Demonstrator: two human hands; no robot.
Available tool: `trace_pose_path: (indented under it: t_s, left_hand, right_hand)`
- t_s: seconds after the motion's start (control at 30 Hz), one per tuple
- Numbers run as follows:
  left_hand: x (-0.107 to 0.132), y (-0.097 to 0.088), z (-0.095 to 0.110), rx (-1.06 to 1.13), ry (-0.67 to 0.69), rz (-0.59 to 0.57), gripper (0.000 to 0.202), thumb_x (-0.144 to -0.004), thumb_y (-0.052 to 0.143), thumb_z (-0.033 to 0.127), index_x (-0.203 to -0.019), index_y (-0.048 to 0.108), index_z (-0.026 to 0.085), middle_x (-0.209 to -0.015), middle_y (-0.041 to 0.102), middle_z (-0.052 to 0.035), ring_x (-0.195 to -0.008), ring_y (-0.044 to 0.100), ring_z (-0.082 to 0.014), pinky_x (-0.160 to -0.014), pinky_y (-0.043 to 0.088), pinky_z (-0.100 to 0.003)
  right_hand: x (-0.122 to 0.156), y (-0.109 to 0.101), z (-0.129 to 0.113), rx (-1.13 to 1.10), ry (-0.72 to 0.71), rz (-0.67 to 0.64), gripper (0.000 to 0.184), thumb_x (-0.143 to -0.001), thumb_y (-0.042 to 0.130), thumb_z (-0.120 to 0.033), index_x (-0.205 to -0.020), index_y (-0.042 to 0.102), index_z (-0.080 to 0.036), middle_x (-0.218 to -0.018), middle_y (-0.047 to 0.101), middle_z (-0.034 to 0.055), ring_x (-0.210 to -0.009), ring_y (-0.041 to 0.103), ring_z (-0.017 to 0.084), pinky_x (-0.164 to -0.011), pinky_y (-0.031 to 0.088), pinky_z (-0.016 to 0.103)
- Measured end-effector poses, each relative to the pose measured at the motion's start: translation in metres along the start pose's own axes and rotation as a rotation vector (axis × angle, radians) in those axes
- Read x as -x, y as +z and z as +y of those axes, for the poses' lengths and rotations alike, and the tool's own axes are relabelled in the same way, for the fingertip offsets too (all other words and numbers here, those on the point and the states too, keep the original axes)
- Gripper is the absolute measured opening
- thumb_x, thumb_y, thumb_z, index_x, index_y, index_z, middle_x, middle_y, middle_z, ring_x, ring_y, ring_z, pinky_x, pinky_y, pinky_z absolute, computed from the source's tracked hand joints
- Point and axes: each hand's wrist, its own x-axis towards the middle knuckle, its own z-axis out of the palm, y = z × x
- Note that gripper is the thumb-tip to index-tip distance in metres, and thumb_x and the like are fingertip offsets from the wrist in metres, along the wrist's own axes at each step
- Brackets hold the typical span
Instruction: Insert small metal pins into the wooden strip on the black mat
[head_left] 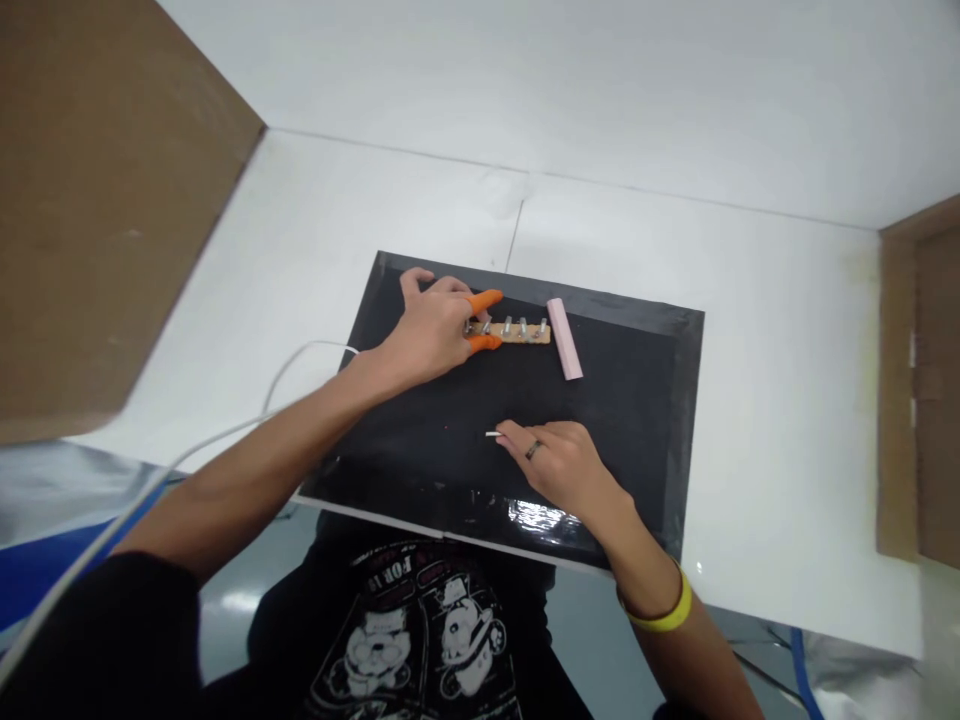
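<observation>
A narrow tan strip point(517, 333) with several small metal parts standing on it lies on a black mat point(637, 400). My left hand point(431, 325), with orange covers on two fingertips, pinches the strip's left end. A pink cylinder point(564, 338) lies just right of the strip. My right hand point(559, 465), with a ring on one finger, rests on the mat nearer to me, fingers curled, with a small white piece point(492, 434) at its fingertips.
The black mat sits on a white table point(787, 350) enclosed by white walls. Brown cardboard panels stand at the left point(105, 200) and right point(919, 380). A white cable point(225, 430) runs along my left arm.
</observation>
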Motion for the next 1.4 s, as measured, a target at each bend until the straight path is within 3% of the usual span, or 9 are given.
trace_pose_path:
  t_s: [0.13,0.27,0.47,0.6,0.67,0.8,0.9,1.03,1.4]
  left_hand:
    - [0.007,0.001,0.001,-0.021,0.063,0.016,0.044,-0.089,0.072,0.031,-0.130,0.063,0.019,-0.122,0.070,-0.0129,-0.122,0.056,-0.0349,-0.108,0.021,-0.057]
    - [0.029,-0.001,0.016,-0.064,0.084,0.154,0.049,-0.093,0.068,0.032,-0.139,0.055,0.020,-0.142,0.060,-0.0148,-0.136,0.046,-0.0375,-0.107,0.023,-0.057]
    - [0.097,0.019,0.043,-0.056,-0.083,0.392,0.043,-0.098,0.063,0.040,-0.135,0.056,0.020,-0.149,0.055,-0.0145,-0.138,0.046,-0.0355,-0.105,0.030,-0.052]
    - [0.146,0.041,0.045,-0.021,-0.183,0.392,0.049,-0.098,0.062,0.046,-0.139,0.052,0.021,-0.149,0.055,-0.0174,-0.136,0.048,-0.0366,-0.105,0.032,-0.052]
    - [0.167,0.047,0.046,-0.032,-0.187,0.397,0.050,-0.098,0.062,0.045,-0.140,0.051,0.021,-0.151,0.052,-0.0191,-0.138,0.046,-0.0384,-0.105,0.033,-0.054]
    - [0.193,0.052,0.051,-0.009,-0.078,0.405,0.047,-0.098,0.062,0.039,-0.141,0.052,0.021,-0.151,0.053,-0.0199,-0.138,0.046,-0.0391,-0.106,0.035,-0.055]
    - [0.196,0.059,0.053,0.018,0.003,0.360,0.045,-0.100,0.059,0.035,-0.141,0.053,0.019,-0.152,0.052,-0.0208,-0.139,0.046,-0.0378,-0.107,0.038,-0.054]
    - [0.186,0.070,0.046,0.021,-0.044,0.327,0.051,-0.100,0.058,0.040,-0.144,0.050,0.015,-0.156,0.046,-0.0233,-0.142,0.045,-0.0396,-0.109,0.040,-0.056]
    - [0.180,0.073,0.042,-0.004,-0.073,0.327,0.054,-0.101,0.054,0.039,-0.146,0.049,0.010,-0.155,0.047,-0.0245,-0.142,0.046,-0.0410,-0.110,0.044,-0.057]
  right_hand:
    - [0.002,0.005,0.006,0.004,0.050,-0.003,0.033,-0.110,0.042,-0.029,-0.096,0.071,-0.019,-0.060,0.064,-0.0027,-0.054,0.060,0.010,-0.056,0.034,0.027]
    - [0.002,0.005,0.012,-0.010,0.111,-0.018,0.038,-0.110,0.039,-0.033,-0.100,0.073,-0.020,-0.068,0.070,-0.0007,-0.057,0.064,0.011,-0.059,0.038,0.025]
    - [0.005,0.005,0.021,-0.044,0.204,-0.024,0.035,-0.109,0.041,-0.037,-0.108,0.073,-0.022,-0.089,0.078,0.0023,-0.071,0.072,0.014,-0.065,0.044,0.023]
    - [0.007,0.008,0.028,-0.062,0.271,0.002,0.032,-0.107,0.044,-0.036,-0.113,0.072,-0.022,-0.099,0.078,0.0045,-0.081,0.074,0.017,-0.071,0.047,0.024]
    - [0.007,0.009,0.029,-0.077,0.297,0.011,0.031,-0.105,0.045,-0.036,-0.112,0.073,-0.022,-0.096,0.078,0.0039,-0.079,0.073,0.017,-0.071,0.047,0.024]
    - [0.007,0.010,0.027,-0.106,0.350,0.025,0.032,-0.102,0.048,-0.040,-0.102,0.073,-0.021,-0.069,0.068,-0.0008,-0.060,0.063,0.013,-0.062,0.041,0.025]
    - [0.007,0.009,0.027,-0.139,0.378,0.032,0.029,-0.098,0.050,-0.039,-0.091,0.070,-0.020,-0.060,0.059,-0.0031,-0.053,0.056,0.012,-0.059,0.038,0.024]
    - [0.008,0.007,0.027,-0.186,0.402,0.023,0.025,-0.094,0.051,-0.037,-0.081,0.063,-0.019,-0.058,0.056,-0.0041,-0.052,0.051,0.011,-0.058,0.037,0.024]
    - [0.006,0.010,0.027,-0.154,0.475,0.006,0.031,-0.095,0.051,-0.042,-0.088,0.070,-0.018,-0.058,0.055,-0.0043,-0.051,0.050,0.010,-0.057,0.039,0.024]
